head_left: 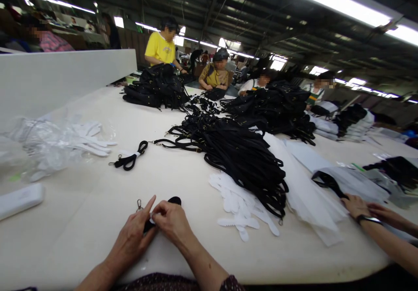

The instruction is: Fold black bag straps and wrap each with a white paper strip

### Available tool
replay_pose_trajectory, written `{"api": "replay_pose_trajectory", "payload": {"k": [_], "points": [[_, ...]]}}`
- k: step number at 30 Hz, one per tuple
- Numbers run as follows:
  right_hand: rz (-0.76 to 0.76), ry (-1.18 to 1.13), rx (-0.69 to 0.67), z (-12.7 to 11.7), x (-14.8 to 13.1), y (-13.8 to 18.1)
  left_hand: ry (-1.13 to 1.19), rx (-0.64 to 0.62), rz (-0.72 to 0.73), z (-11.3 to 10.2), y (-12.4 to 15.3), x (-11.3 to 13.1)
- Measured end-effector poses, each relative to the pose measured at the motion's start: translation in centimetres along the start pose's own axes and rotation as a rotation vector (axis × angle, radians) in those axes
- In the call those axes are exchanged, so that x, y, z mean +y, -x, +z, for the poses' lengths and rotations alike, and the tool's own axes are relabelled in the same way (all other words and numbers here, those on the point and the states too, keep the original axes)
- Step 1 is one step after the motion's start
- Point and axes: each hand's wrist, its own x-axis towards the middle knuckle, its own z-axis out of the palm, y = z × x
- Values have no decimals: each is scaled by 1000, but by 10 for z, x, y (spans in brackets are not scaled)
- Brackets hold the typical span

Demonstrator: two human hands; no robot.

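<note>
Close to the table's near edge, my left hand (135,232) is closed around a folded black strap (175,200), its forefinger pointing up. My right hand (173,221) pinches at the strap's middle, where a bit of white (152,219) shows between the fingers. A metal clasp (139,204) sticks out beyond my left hand. Much of the strap is hidden under both hands. Farther up the table lies a bundled black strap (131,160) with a white band around it. White toothed strips (237,204) lie loose to the right of my hands.
A long heap of black straps (241,152) covers the table's middle, with piles of black bags (156,88) behind. Clear plastic bags with white strips (88,138) lie left. White sheets (303,191) lie right, near a co-worker's hands (357,206). Several people work across the table.
</note>
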Motion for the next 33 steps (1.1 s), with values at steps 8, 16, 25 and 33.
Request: {"api": "replay_pose_trajectory", "payload": {"k": [8, 16, 25, 33], "points": [[-317, 22, 156, -13, -3, 21, 175, -91, -196, -7, -14, -8], [-206, -548, 114, -28, 4, 36, 633, -256, -430, -31, -42, 6], [-156, -754, 49, -43, -6, 37, 1538, -332, -763, -20, -34, 50], [-370, -494, 75, -53, 17, 63, 1864, -302, -908, -39, -16, 80]]}}
